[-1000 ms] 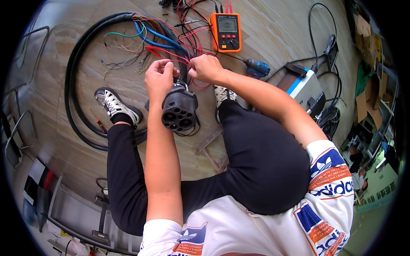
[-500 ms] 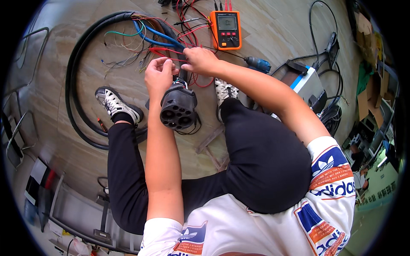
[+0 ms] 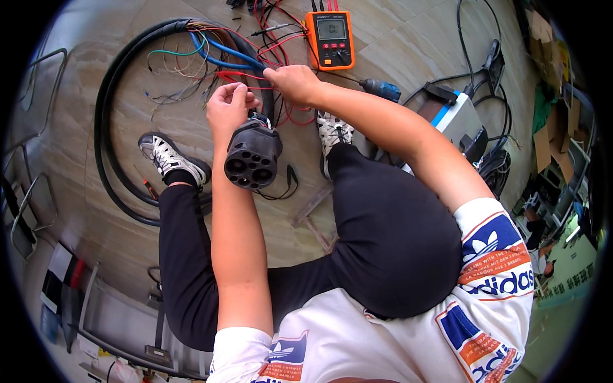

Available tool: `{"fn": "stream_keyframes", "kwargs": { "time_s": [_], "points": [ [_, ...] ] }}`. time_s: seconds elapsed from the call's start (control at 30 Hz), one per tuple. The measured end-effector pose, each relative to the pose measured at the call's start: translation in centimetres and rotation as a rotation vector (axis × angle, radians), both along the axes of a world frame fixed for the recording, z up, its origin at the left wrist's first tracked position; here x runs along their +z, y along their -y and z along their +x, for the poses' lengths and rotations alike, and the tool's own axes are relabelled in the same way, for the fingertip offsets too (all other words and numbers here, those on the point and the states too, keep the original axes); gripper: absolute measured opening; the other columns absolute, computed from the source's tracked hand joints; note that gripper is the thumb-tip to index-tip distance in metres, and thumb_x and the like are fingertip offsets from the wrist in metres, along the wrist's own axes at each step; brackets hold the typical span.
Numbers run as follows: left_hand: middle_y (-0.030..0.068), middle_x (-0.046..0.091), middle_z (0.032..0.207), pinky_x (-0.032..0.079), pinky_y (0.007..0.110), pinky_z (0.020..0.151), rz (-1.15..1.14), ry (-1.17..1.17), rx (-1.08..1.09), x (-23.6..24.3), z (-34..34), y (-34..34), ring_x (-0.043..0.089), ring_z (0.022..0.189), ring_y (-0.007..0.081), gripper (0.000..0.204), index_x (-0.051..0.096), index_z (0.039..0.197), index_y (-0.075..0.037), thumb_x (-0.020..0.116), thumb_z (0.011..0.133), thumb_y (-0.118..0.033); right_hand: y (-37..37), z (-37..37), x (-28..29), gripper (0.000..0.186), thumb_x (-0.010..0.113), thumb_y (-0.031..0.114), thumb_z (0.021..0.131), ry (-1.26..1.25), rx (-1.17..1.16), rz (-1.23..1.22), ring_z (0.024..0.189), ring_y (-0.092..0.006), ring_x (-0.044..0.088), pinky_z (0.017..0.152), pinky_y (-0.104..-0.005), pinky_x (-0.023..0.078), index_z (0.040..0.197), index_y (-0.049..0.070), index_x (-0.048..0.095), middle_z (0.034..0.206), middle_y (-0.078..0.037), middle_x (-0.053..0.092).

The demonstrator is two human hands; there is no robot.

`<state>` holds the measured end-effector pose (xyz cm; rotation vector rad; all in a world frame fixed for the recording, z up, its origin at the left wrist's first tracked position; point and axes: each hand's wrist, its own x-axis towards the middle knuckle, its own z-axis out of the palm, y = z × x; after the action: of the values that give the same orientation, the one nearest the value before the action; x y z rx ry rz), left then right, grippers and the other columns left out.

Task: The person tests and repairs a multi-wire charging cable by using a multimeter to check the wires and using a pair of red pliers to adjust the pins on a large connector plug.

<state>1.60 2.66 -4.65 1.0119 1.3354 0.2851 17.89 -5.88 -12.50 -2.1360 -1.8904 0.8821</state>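
right hand [image 3: 292, 85] moved beside blue wires [image 3: 253, 64], clear of meter [image 3: 329, 57]

Narrow gap between left hand [image 3: 231, 105] and right hand [image 3: 295, 84], red lead [image 3: 257, 87] across it; black connector [image 3: 251, 153] blocks bodyward of left, orange meter [image 3: 329, 41] beyond right.

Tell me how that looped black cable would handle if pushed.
The black cable would probably flex but resist kinking, since it lies in wide, smooth curves. It looks heavy, being thick with two runs side by side. Its blue wires might snag, lying among other loose leads.
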Motion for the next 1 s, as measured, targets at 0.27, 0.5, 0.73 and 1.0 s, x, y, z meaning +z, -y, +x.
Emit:
{"fn": "stream_keyframes", "kwargs": {
  "time_s": [0.27, 0.5, 0.73, 1.0],
  "points": [
    [0.0151, 0.069, 0.087, 0.057, 0.031, 0.067, -0.011, 0.008, 0.013, 0.5, 0.2, 0.0, 0.072, 0.075, 0.0239, 0.026, 0.060, 0.108, 0.008, 0.065, 0.094, -0.013, 1.1, 2.0, -1.0, 0.024, 0.059, 0.008, 0.085, -0.228, -0.106, 0.346, 0.092, -0.0368, 0.065, 0.075, -0.0470, 0.054, 0.107, 0.015, 0.065, 0.099, -0.013, 0.065],
    [0.0149, 0.069, 0.087, 0.057, 0.031, 0.067, -0.003, 0.010, 0.014, 0.5, 0.1, 0.0, 0.072, 0.074, 0.0242, 0.025, 0.061, 0.108, 0.008, 0.066, 0.094, -0.013, -0.1, 0.7, 0.2, 0.015, 0.067, 0.015, 0.082, -0.236, -0.229, 0.137, 0.081, -0.0314, 0.068, 0.072, -0.0425, 0.056, 0.094, 0.007, 0.065, 0.089, -0.013, 0.068],
    [0.0137, 0.069, 0.082, 0.056, 0.032, 0.064, -0.005, 0.008, 0.009, 0.7, 0.2, 0.0, 0.071, 0.071, 0.0229, 0.021, 0.061, 0.101, 0.006, 0.064, 0.095, -0.014, -1.0, 2.9, 4.6, 0.013, 0.064, 0.015, 0.087, -0.955, -0.195, -0.632, 0.078, -0.0115, 0.067, 0.070, -0.0259, 0.051, 0.086, 0.002, 0.065, 0.083, -0.007, 0.071],
    [0.0109, 0.066, 0.073, 0.055, 0.034, 0.060, -0.171, 0.209, -0.070, 0.9, -0.6, -0.5, 0.067, 0.063, 0.0235, 0.029, 0.062, 0.088, 0.001, 0.059, 0.100, -0.025, 2.7, 5.2, 10.5, 0.015, 0.059, 0.016, 0.093, -1.080, -0.227, -0.767, 0.084, -0.0155, 0.072, 0.075, -0.0264, 0.057, 0.087, 0.002, 0.059, 0.078, -0.005, 0.067]
  ]
}}
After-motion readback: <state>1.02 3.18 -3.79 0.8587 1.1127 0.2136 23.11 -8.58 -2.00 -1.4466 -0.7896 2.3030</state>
